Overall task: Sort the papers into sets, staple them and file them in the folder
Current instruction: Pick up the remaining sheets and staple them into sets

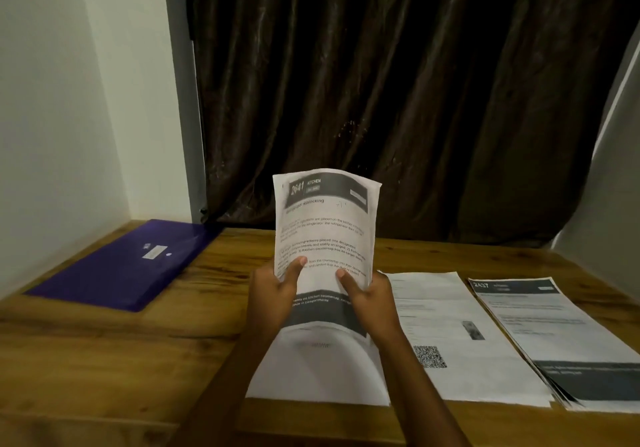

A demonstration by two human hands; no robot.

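I hold a set of printed papers (325,235) upright over the middle of the wooden table (104,360); its top sheet has a dark header reading "2641 KITCHEN". My left hand (277,290) grips its left edge with the thumb on the front. My right hand (367,294) grips the right edge the same way. Below my hands a white sheet (318,374) lies on the table. A sheet with a QR code (446,335) lies to its right. Further right sits a stack of papers (554,339) with a dark header. A purple folder (128,266) lies shut at the far left.
A dark brown curtain (398,82) hangs behind the table. A white wall (52,117) borders the table on the left. No stapler is in view.
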